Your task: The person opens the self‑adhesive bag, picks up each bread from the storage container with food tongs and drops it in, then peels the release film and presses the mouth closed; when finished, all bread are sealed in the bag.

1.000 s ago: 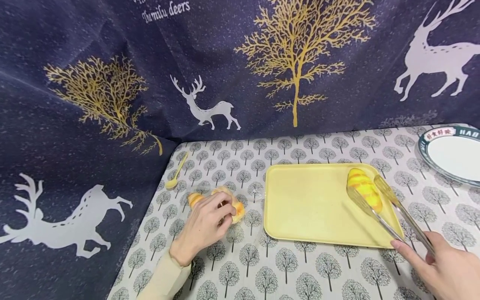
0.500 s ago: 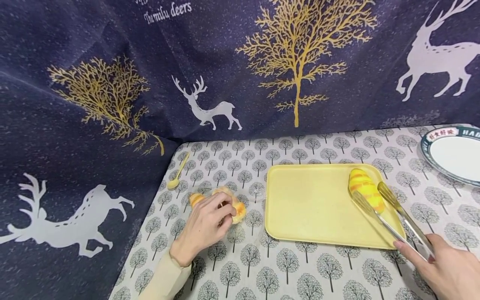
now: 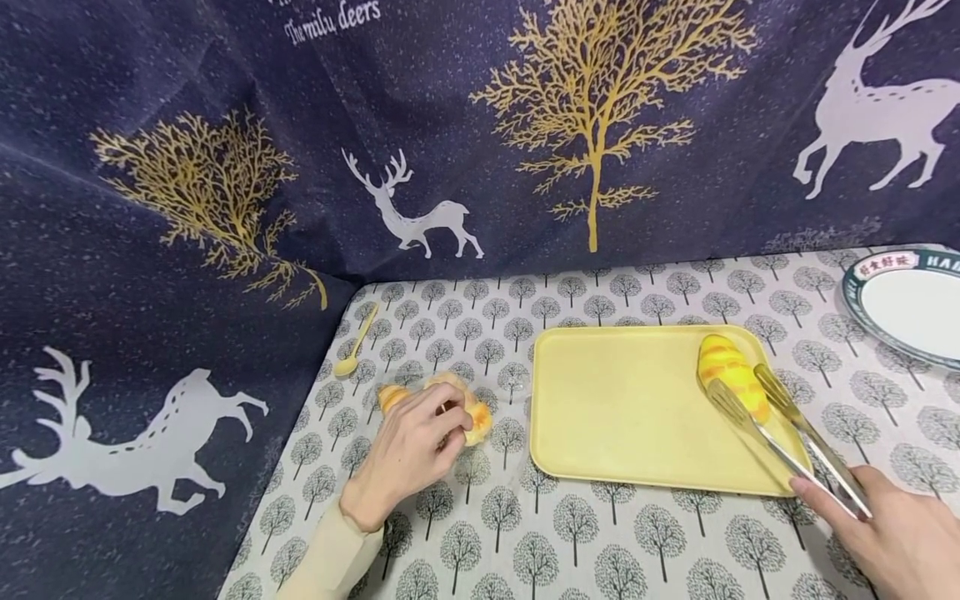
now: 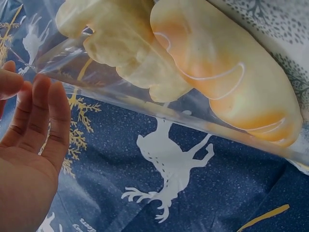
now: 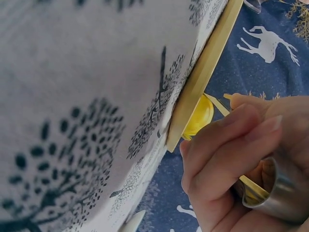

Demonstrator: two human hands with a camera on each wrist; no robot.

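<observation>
In the left wrist view, my left hand [image 4: 41, 125] pinches the edge of a clear plastic bag [image 4: 65, 60]. Inside the bag lie a smooth golden bread roll [image 4: 227, 72] and a paler, lumpy bread [image 4: 130, 43]. From the head, the same hand hides part of these breads on the cloth. My right hand [image 3: 896, 521] grips metal tongs [image 3: 783, 397] by their arms. The tong tips straddle the lower part of a yellow bread with orange stripes [image 3: 722, 362]. That bread rests at the right end of a pale yellow tray [image 3: 615, 408].
A small yellow spoon [image 3: 347, 367] lies at the back left of the tree-print cloth [image 3: 570, 517]. At the far right stands a white plate with a green rim [image 3: 862, 308]. A dark deer-print curtain [image 3: 420, 100] closes off the back and left side.
The tong arms have come slightly closer together and shifted a little toward me along the yellow bread. My left hand and the bagged breads have stayed in place.
</observation>
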